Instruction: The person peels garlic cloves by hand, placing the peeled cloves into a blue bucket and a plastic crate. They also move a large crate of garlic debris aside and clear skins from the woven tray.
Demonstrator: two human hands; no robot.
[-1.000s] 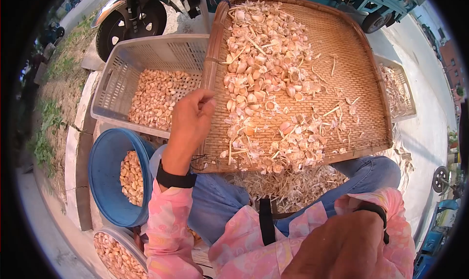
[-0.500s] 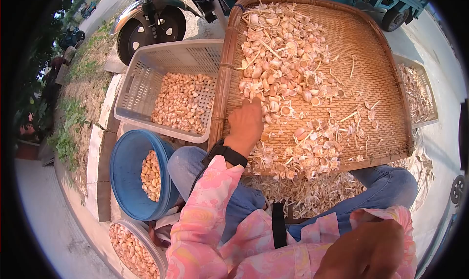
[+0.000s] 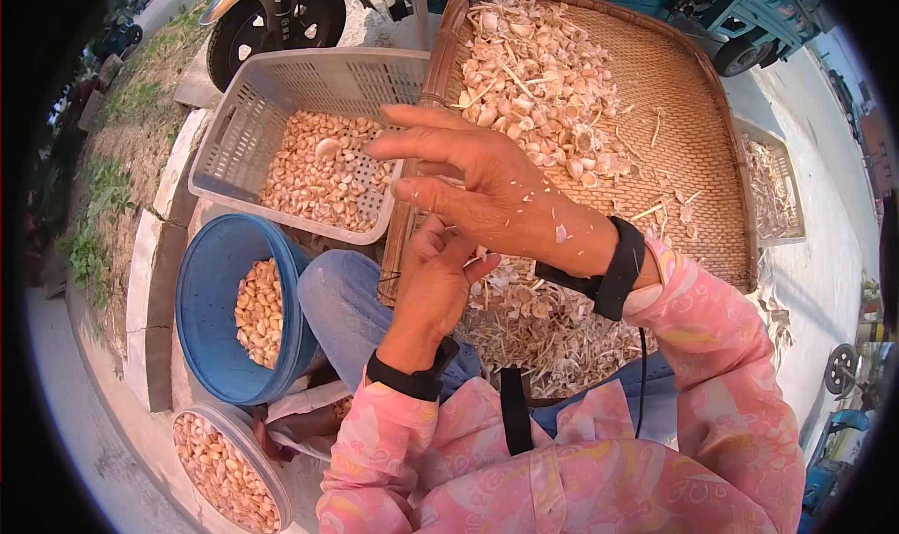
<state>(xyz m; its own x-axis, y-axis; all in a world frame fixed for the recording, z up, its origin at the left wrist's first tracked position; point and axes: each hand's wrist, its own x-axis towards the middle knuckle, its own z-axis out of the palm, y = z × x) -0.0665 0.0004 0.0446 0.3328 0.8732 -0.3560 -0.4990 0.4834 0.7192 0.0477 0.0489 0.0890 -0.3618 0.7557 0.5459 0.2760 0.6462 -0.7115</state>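
Observation:
My right hand [image 3: 478, 178] is stretched out over the left rim of the woven bamboo tray [image 3: 693, 122], its fingers apart and pointing at the white plastic crate [image 3: 220, 150]. Bits of skin stick to its back. A single garlic clove [image 3: 328, 148] looks larger than the peeled cloves [image 3: 323, 183] in the crate and seems to be in the air above them. Below the right hand, my left hand [image 3: 435, 286] has its fingers curled together; whatever they pinch is hidden. Unpeeled garlic cloves [image 3: 534, 75] and loose skins lie heaped on the tray.
A blue bucket [image 3: 192, 300] with cloves stands left of my knee, and a white tub [image 3: 220, 473] of cloves is nearer. Garlic skins [image 3: 552, 347] pile up between my legs. Another crate [image 3: 773, 192] with scraps stands right; a vehicle wheel [image 3: 267, 33] is behind.
My left hand has drawn back from the garlic on the tray toward me. My right hand has come up from my lap and reached left, fingers spread. The view has shifted slightly.

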